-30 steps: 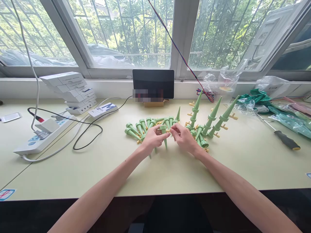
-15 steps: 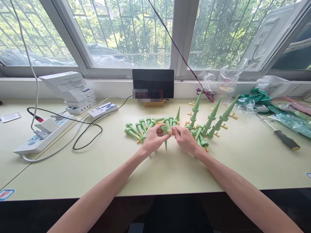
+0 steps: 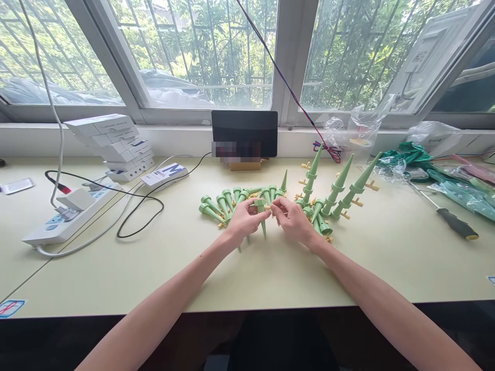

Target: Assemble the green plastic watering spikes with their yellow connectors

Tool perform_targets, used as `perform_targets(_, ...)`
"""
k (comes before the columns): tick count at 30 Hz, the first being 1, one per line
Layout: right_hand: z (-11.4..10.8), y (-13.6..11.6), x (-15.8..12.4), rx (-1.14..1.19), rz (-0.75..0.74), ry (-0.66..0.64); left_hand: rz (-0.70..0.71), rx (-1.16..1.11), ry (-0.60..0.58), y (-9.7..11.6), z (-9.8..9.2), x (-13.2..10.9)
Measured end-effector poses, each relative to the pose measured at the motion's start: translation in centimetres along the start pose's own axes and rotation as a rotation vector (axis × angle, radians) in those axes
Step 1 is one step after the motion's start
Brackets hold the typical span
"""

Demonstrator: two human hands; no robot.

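My left hand (image 3: 243, 221) is closed around a green plastic cone spike (image 3: 262, 219), which points down toward the table. My right hand (image 3: 291, 219) pinches a small tan valve piece (image 3: 269, 208) at the spike's wide top, and both hands meet there. Behind them lies a row of loose green spikes (image 3: 222, 203) with tan fittings. To the right stand tall stacks of nested spikes (image 3: 340, 188), leaning away from me.
A white power strip (image 3: 65, 219) with black and white cables lies left. Stacked white boxes (image 3: 112, 144) and a dark screen (image 3: 244, 133) sit near the window sill. A screwdriver (image 3: 452, 221), plastic bags and green parts (image 3: 410, 154) lie at the right.
The hands have barely shifted. The spike and the tan piece stay between the fingers, with only small finger movement at the spike's top.
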State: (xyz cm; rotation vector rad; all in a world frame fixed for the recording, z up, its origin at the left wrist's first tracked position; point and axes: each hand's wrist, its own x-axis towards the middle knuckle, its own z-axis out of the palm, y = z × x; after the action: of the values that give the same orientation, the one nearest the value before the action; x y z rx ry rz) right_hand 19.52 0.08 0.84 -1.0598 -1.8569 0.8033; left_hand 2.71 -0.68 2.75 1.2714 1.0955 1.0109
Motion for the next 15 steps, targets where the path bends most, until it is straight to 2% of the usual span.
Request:
perform_targets(5,-0.22,-0.25,-0.1,-0.043,0.02,0.005,0.009,0.044,0.019,0.19,0.08,-0.15)
perform_targets(15,-0.22,-0.19,0.05,-0.104,-0.017,0.038,0.139,0.157,0.012,-0.27,0.07,-0.08)
